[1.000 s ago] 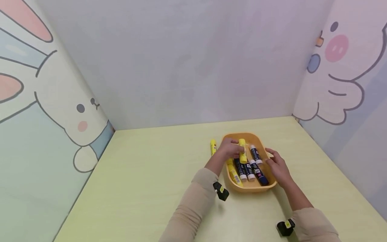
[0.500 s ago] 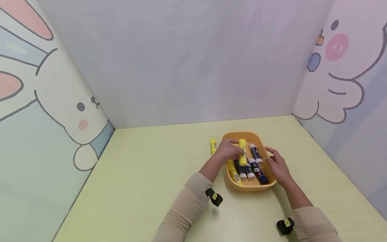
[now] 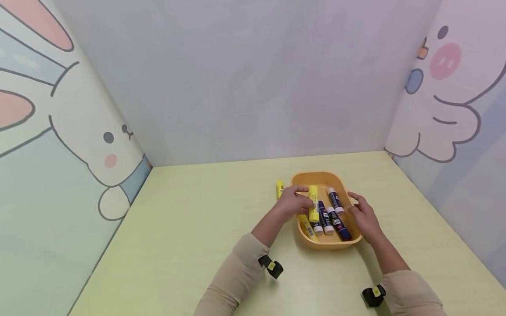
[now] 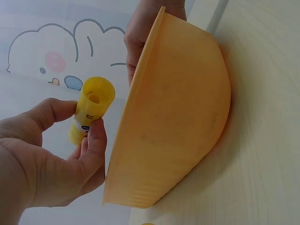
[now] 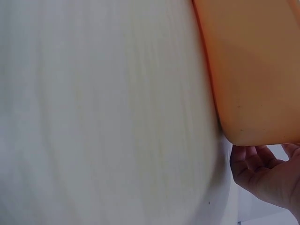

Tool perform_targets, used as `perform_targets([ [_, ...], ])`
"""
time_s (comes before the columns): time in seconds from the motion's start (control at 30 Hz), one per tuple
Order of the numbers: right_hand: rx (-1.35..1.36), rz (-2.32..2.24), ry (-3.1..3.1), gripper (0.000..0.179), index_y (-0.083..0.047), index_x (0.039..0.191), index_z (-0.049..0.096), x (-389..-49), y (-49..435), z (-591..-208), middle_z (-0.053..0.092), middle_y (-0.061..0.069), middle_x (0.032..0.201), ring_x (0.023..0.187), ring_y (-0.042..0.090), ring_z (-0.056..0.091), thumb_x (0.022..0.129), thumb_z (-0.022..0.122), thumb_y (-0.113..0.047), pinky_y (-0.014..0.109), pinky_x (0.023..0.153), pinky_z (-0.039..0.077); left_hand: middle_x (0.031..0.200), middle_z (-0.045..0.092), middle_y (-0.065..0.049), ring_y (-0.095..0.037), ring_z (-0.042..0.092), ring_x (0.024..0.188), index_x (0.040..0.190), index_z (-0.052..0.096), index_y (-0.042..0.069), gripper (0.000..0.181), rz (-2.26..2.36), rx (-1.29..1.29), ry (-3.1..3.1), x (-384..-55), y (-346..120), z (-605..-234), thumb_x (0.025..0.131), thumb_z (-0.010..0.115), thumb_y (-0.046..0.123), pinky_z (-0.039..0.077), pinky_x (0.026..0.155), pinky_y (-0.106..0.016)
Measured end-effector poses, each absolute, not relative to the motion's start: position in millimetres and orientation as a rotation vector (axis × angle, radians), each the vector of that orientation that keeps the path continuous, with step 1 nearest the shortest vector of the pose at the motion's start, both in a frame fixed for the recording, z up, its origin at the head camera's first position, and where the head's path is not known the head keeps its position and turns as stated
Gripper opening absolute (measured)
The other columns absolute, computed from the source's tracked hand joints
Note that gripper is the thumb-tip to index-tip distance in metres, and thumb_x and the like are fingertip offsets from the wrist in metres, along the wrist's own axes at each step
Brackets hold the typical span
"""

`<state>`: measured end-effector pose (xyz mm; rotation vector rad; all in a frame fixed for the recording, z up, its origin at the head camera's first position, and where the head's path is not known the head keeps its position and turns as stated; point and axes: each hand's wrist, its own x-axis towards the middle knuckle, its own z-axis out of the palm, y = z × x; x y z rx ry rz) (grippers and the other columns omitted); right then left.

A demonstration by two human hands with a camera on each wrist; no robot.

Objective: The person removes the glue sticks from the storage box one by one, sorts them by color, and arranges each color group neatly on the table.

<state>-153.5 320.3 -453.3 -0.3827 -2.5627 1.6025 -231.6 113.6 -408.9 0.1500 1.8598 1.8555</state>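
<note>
Between thumb and fingers, my left hand (image 3: 293, 203) pinches a yellow glue stick (image 3: 313, 204) over the left part of an orange plastic basket (image 3: 332, 246). In the left wrist view the glue stick (image 4: 93, 105) is tilted beside the basket's rim, its hollow end showing. My right hand (image 3: 365, 219) holds the basket's right side; in the right wrist view its curled fingers (image 5: 253, 161) lie against the outer wall. Inside lie several dark blue glue sticks (image 3: 335, 199) with white ends and another yellow one (image 3: 307, 227). The held stick and left hand partly hide them.
A further yellow glue stick (image 3: 279, 188) lies on the pale wooden table (image 3: 178, 237), just left of the basket and partly behind my left hand. A grey wall (image 3: 253, 87) stands at the back, with cartoon-printed panels on both sides.
My left hand has drawn slightly left and toward me with the yellow glue stick, uncovering more of a dark blue stick in the basket. The right hand has stayed in place.
</note>
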Motion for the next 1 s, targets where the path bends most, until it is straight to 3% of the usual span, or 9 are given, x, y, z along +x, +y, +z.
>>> perform_targets([
  [0.6,-0.367,1.602,-2.551,0.048,-0.003,0.146,0.019,-156.6,320.9,-453.5,0.029,0.033,0.136,0.116,0.047,0.037,0.1,0.03,-0.013,0.059,0.093,0.035,0.089,0.058,-0.01,-0.022,0.062,0.07,0.117,0.057,0.003,0.052,1.834,0.156,1.922,-222.5,90.0,-411.1,0.069,0.073,-0.01,0.055,0.06,-0.032],
  [1.0,-0.369,1.61,-2.551,0.049,-0.003,0.146,0.02,-156.7,323.4,-456.4,0.028,0.032,0.137,0.115,0.047,0.036,0.099,0.031,-0.014,0.06,0.093,0.033,0.092,0.059,-0.011,-0.022,0.063,0.077,0.121,0.053,0.001,0.055,1.857,0.177,1.861,-222.2,70.8,-419.8,0.07,0.071,-0.011,0.055,0.064,-0.034],
])
